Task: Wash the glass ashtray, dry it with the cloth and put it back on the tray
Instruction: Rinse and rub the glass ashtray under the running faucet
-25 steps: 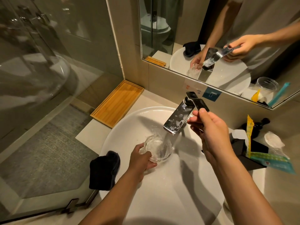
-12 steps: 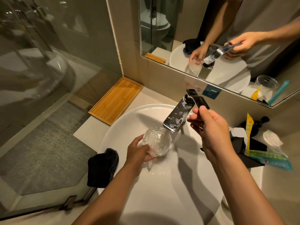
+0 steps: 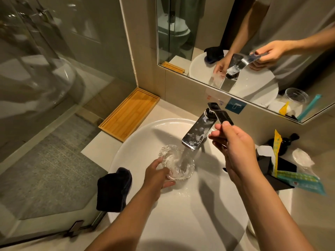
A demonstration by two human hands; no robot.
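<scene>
Glass, clear and thick-walled, makes up the round ashtray (image 3: 176, 163) that the left hand (image 3: 157, 175) grips by its near rim, fingers closed on the edge and the thumb on the underside, holding it tilted inside the white round ceramic basin (image 3: 190, 220). Water pours from the spout straight into the ashtray's bowl and splashes over its rim, with a small wet patch on the basin just below the hand. Directly above the ashtray stands the chrome, flat-bodied faucet (image 3: 198, 132), spotted with droplets. The right hand (image 3: 235, 151), up and to the right of the ashtray, pinches the faucet's flat dark lever handle (image 3: 222, 115) between thumb on top and fingers beneath, its grip closed on the lever's free end.

Left of the gripping hand, a dark folded cloth (image 3: 113, 190) drapes over the basin's left rim, partly hanging outside it. Farther up and left of the ashtray, well apart from it, a rectangular bamboo tray (image 3: 129, 114) lies on the pale counter against the wall corner. To the right of the right hand sit a black holder (image 3: 277, 175) with yellow and teal sachets (image 3: 301, 181) and a clear plastic wrapped item (image 3: 301, 157). Above the faucet a wall mirror (image 3: 253, 38) reflects both hands, the basin and the tray's end.
</scene>
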